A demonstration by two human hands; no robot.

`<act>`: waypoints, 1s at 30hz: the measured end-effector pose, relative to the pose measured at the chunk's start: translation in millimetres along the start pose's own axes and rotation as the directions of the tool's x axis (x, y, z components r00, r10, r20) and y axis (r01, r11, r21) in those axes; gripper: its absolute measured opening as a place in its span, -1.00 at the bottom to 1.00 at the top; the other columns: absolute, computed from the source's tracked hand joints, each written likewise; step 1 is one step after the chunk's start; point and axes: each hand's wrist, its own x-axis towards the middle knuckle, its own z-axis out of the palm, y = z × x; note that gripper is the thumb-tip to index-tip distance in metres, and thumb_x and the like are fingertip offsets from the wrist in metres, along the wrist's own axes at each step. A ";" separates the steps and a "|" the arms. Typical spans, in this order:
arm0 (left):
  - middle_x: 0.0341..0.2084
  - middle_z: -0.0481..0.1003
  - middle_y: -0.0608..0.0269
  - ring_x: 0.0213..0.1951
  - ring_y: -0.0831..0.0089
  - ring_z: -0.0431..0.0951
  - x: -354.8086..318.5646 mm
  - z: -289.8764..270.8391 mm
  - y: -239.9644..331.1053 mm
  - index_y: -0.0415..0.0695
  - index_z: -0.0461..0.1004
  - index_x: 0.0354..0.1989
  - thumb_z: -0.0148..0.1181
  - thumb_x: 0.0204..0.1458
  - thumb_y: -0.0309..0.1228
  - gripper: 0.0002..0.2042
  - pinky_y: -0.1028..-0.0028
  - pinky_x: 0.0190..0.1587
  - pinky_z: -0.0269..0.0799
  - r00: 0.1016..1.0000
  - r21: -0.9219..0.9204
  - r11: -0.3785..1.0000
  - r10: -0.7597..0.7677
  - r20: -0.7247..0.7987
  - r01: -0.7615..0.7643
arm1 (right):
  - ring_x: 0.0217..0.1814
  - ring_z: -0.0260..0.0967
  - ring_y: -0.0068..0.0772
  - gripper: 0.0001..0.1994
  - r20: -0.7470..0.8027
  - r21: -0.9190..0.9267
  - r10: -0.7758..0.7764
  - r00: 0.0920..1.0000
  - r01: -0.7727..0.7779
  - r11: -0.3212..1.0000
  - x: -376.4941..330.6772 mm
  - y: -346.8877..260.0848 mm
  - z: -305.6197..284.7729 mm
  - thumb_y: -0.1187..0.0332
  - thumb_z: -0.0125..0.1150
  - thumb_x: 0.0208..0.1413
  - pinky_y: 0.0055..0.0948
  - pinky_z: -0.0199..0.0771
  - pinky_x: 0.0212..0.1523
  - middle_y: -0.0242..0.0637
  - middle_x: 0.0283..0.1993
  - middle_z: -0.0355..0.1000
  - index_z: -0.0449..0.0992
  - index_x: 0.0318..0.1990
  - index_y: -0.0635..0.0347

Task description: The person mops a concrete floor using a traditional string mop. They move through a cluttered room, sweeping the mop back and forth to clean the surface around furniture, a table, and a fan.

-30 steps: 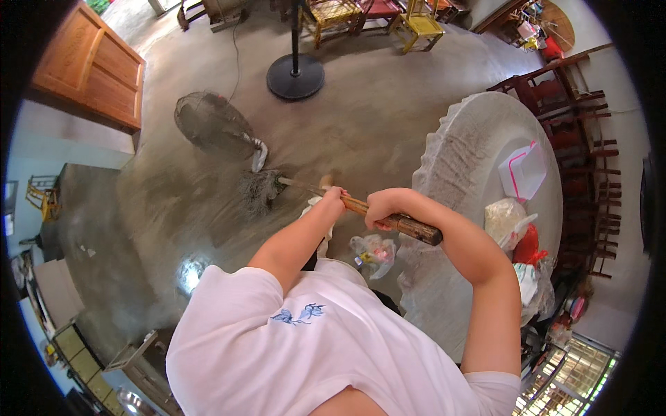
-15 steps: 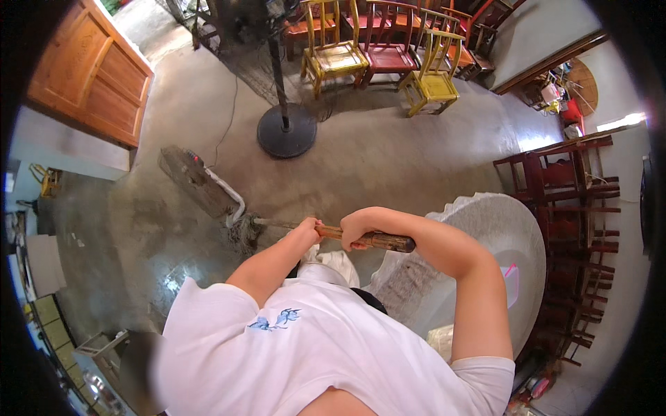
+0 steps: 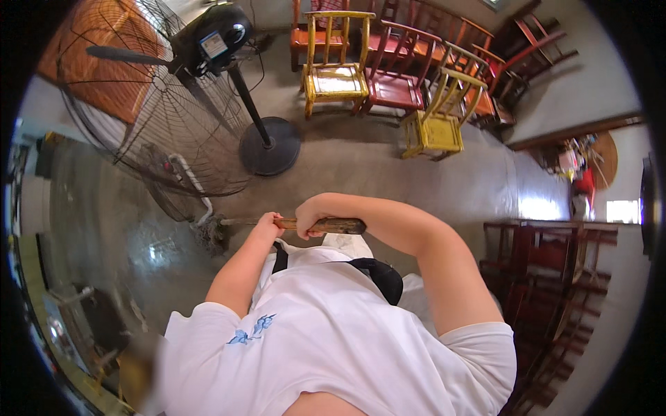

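A mop with a worn wooden handle lies across in front of my body. My right hand is wrapped round the thick brown part near its butt end. Farther along, my left hand grips the thinner shaft, knuckles close to the right hand. The grey, stringy mop head rests on the floor to the left. Right beside it stands a bent white pipe, partly behind the fan's wire cage.
A large black pedestal fan stands ahead on the left, its cage reaching over the floor. Yellow and red wooden chairs line the far side. Dark red stacked furniture runs along the right wall.
The fan's cage and motor have come into view at upper left. The round grey table on the right has left view. Both hands still hold the mop, now farther left in the picture.
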 end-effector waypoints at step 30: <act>-0.70 0.26 0.25 -0.66 0.34 0.30 192.7 557.1 -337.4 -0.09 0.21 -0.70 -0.11 -0.19 -0.45 -0.89 0.33 -0.65 0.16 0.992 0.765 0.631 -0.097 -0.087 0.129 | -0.71 0.26 -0.51 -0.83 -0.139 0.571 -0.072 0.988 0.140 0.809 -278.9 596.7 -192.6 0.40 0.13 -0.21 -0.48 0.27 -0.61 -0.34 -0.72 0.32 0.38 -0.72 0.24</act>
